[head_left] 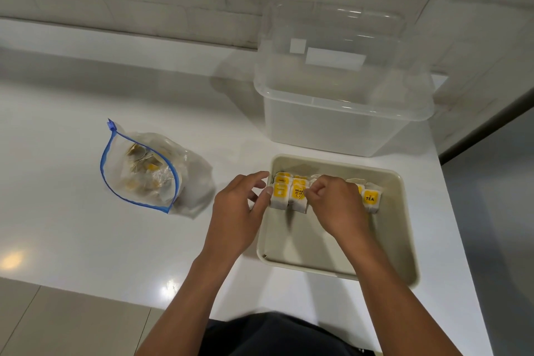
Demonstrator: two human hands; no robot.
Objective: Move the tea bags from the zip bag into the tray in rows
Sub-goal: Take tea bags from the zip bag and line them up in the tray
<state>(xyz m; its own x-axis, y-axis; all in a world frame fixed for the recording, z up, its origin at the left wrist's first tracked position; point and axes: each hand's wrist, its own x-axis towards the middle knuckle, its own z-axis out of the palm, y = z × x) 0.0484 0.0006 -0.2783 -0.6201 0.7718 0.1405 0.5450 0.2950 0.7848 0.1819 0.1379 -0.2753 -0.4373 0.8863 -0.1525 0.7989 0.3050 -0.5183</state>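
Your right hand (332,201) curls, pinching tea bags (297,192) upright in the tray (404,240) — your left hand (239,202), fingers spread, steadies the row's end. Further left, the zip bag (144,167) lies open, bags remaining.

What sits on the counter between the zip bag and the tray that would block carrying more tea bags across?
Nothing visible. The counter between the zip bag and the tray is bare; only the left hand hovers at the tray's edge.
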